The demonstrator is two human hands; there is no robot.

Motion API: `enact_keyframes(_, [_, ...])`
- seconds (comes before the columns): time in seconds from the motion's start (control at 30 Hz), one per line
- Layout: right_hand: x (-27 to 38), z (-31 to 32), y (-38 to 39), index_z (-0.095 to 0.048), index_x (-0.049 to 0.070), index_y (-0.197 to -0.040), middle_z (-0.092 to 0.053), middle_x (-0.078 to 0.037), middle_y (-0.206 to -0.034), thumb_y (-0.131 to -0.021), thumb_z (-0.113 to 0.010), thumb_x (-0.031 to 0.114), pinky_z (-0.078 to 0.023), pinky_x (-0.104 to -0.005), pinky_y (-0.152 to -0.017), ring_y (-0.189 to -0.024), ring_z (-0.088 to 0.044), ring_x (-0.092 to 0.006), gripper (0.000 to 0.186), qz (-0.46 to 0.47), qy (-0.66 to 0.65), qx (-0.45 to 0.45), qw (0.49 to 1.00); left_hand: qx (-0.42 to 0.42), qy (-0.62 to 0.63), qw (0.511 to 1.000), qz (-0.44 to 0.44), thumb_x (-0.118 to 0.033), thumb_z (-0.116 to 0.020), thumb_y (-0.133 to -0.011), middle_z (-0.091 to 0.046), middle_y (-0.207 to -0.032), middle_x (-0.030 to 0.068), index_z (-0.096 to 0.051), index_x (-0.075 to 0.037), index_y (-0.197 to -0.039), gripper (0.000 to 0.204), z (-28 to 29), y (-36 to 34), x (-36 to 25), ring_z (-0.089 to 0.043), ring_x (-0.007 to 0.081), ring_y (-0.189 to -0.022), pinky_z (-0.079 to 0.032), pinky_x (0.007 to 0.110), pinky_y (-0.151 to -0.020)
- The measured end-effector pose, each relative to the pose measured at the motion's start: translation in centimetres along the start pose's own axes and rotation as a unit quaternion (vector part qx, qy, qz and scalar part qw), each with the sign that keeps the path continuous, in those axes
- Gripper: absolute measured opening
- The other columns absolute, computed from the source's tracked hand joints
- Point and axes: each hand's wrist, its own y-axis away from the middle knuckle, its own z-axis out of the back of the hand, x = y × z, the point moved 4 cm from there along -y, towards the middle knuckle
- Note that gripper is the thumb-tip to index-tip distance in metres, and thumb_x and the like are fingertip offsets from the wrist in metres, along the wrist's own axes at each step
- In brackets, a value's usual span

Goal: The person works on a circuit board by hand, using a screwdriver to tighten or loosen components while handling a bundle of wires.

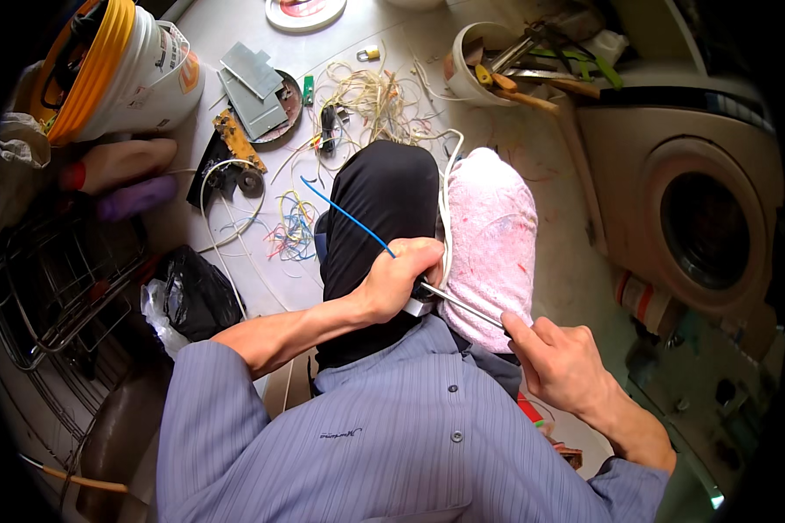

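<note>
My left hand (403,277) is closed in front of my lap, around a small black-and-white block (419,307) mostly hidden by my fingers. A stiff blue wire (344,213) sticks up from that hand toward the far left. Beside its knuckles, a white cable (446,205) runs down between my knees. My right hand (560,362) grips a screwdriver-like tool with a thin metal shaft (464,307); its handle is hidden in my fist. The shaft's far end meets the block at my left hand. A pink towel (490,235) covers my right leg.
Tangled wires (366,100) lie on the floor beyond my knees, near grey metal plates (255,87) and a yellow padlock (368,53). A tool bucket (462,74) stands far right, a washing machine (645,183) right. Left are a white bucket (161,83), black bag (202,296) and wire rack (52,296).
</note>
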Motion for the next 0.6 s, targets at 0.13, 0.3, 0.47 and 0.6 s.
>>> enact_keyframes(0.13, [0.6,-1.1,0.9,-0.065,0.002,-0.125,-0.052,-0.006,-0.073,-0.071,-0.066,0.003,-0.045,-0.0335,-0.043,-0.052,-0.057,-0.0185,0.054,0.034,0.089,-0.040,0.995,0.014,-0.030,0.999,-0.006,-0.023,-0.043,-0.101,-0.060,-0.069,0.0089,-0.057,0.000,-0.070,0.041,0.2,-0.3,0.1,-0.051,0.0140,-0.065,-0.042,0.029,-0.067])
enact_keyframes(0.3, [0.4,-1.3,1.0,-0.068,0.002,-0.119,-0.049,-0.003,-0.069,-0.077,-0.067,0.006,-0.042,-0.0310,-0.042,-0.051,-0.053,-0.0155,0.042,0.075,0.139,-0.119,0.980,0.006,0.021,1.000,-0.004,-0.029,-0.043,-0.105,-0.060,-0.068,0.0127,-0.053,-0.002,-0.067,0.047,0.0,-1.1,0.4,-0.054,0.0196,-0.066,-0.044,0.033,-0.068])
enact_keyframes(0.47, [-0.6,-1.2,1.8,-0.069,-0.002,-0.105,-0.047,-0.004,-0.063,-0.081,-0.073,0.006,-0.040,-0.0317,-0.043,-0.051,-0.052,-0.0165,0.026,0.052,0.083,-0.272,0.957,-0.035,0.119,0.992,0.036,-0.031,-0.040,-0.107,-0.057,-0.066,0.0130,-0.051,-0.003,-0.067,0.050,-0.2,-1.2,1.4,-0.054,0.0233,-0.065,-0.046,0.035,-0.068])
enact_keyframes(0.6, [-1.1,-1.8,2.7,-0.070,-0.003,-0.103,-0.049,-0.004,-0.064,-0.078,-0.072,0.002,-0.039,-0.0316,-0.044,-0.050,-0.052,-0.0176,0.026,0.116,0.175,-0.296,0.932,-0.054,0.102,0.991,0.062,-0.034,-0.037,-0.108,-0.055,-0.066,0.0137,-0.047,-0.004,-0.065,0.053,-0.6,-1.6,1.5,-0.052,0.0251,-0.064,-0.046,0.037,-0.067])
